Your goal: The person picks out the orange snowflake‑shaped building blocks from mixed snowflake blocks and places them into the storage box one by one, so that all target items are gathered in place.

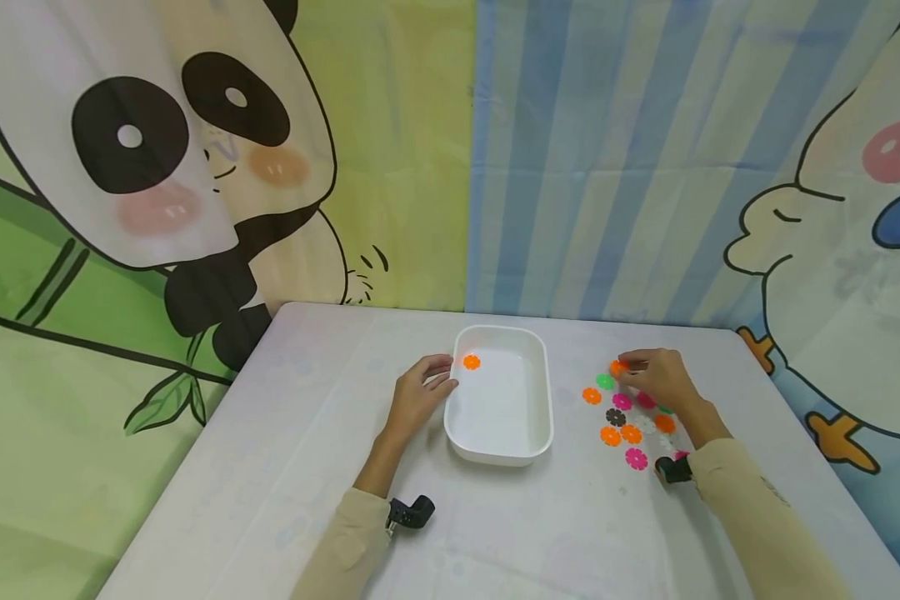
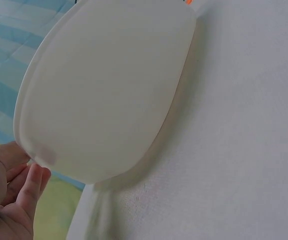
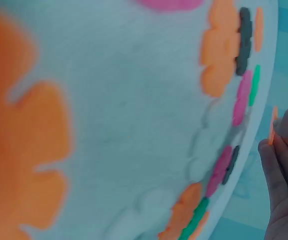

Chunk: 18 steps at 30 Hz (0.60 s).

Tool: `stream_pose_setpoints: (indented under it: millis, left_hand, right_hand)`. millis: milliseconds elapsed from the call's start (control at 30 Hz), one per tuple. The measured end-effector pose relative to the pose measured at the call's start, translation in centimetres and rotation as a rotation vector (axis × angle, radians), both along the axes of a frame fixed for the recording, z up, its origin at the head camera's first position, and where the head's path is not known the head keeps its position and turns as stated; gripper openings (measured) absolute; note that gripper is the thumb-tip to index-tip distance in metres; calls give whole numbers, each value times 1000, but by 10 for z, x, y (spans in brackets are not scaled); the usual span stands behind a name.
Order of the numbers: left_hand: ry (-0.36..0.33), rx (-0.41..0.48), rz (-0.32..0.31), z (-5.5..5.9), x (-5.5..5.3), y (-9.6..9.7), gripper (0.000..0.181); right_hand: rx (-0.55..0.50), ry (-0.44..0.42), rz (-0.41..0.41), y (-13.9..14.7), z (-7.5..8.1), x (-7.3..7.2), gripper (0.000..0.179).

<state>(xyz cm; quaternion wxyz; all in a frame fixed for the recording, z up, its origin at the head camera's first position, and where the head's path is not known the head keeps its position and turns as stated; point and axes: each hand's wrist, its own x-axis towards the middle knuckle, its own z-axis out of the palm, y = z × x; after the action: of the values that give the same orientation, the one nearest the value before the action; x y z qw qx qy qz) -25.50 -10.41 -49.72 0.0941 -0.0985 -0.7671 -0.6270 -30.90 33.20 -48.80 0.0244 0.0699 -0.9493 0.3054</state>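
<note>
A white plastic tub [image 1: 498, 400] with rounded corners stands on the table, an orange flower-shaped piece [image 1: 472, 362] inside it. My left hand [image 1: 420, 398] grips the tub's left rim; in the left wrist view its thumb and fingers [image 2: 31, 185] meet at the rim's corner. Over on the right, my right hand [image 1: 663, 379] pinches an orange flower-shaped disc [image 3: 273, 126] between thumb and fingertips. That hand is above the far side of a scatter of flower discs in orange, pink, green, black and clear, such as a pink disc [image 1: 636, 458] and a black disc [image 1: 616, 417].
The white table [image 1: 330, 375] ends at a printed cloth backdrop [image 1: 555, 158] with cartoon animals. A black wrist camera [image 1: 412, 512] sits on the left forearm, another black camera [image 1: 673, 470] on the right, low beside the discs.
</note>
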Motion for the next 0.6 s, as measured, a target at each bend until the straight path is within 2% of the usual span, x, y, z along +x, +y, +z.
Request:
stream_pose_setpoints:
  millis: [233,467,600]
  left_hand:
    - [7,-3,12,0,0,-2,39]
    - [-10,-4,3,-2,-1,-1,39]
    - [-5,-2,-6,-2,-1,-1,40]
  right_hand:
    - [-135,61,15,-27,25,-6,35]
    - [-226,181,126,-69,49,-12,32]
    - [-252,183,190,-98,62,-14,30]
